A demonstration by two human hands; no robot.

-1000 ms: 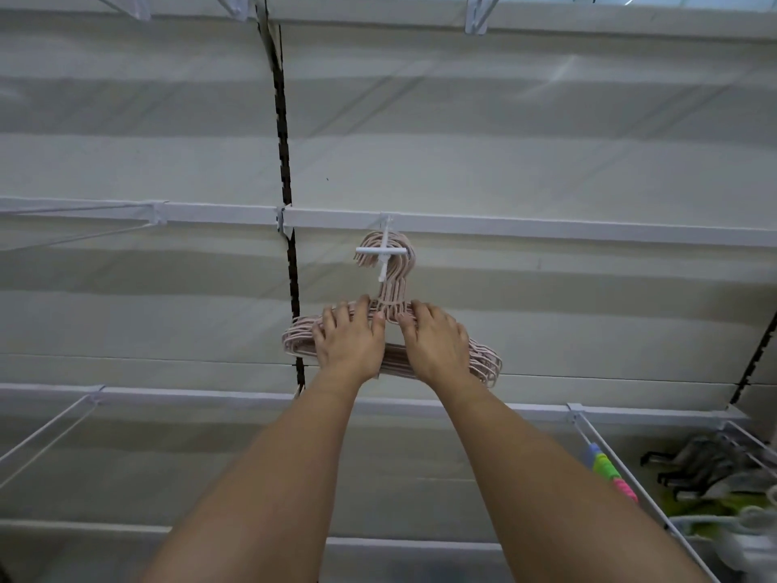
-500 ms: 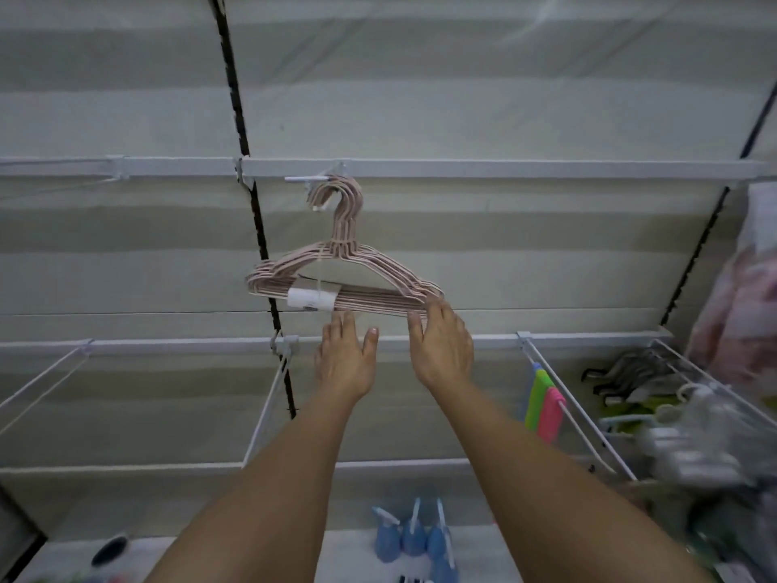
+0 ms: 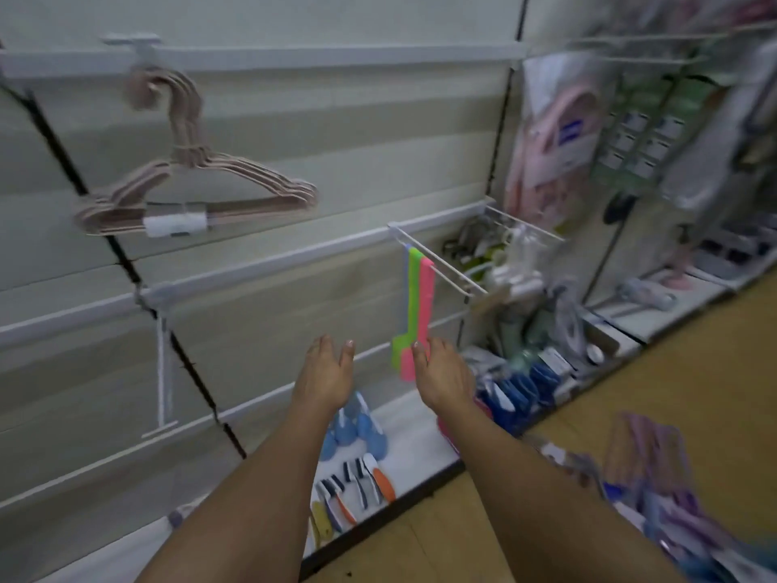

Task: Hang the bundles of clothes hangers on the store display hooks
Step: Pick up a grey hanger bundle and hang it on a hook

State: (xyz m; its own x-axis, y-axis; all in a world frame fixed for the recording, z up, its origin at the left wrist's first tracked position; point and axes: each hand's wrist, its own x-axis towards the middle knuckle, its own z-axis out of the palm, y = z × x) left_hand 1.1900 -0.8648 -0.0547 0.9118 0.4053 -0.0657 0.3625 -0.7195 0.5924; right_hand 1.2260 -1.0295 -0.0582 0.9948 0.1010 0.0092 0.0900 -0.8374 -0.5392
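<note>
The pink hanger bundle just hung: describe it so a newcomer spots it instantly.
Look at the pale wall panel, upper left, under the top white rail. From its display hook hangs the pink hanger bundle. It alone carries a white label band on its bottom bar.

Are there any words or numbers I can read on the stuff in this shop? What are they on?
None can be read.
White label round the pink hanger bundle: dark marks, too blurred.
Blue panel on the pink packet at upper right: too blurred.
Small white tags on the green packets: too small.
</note>
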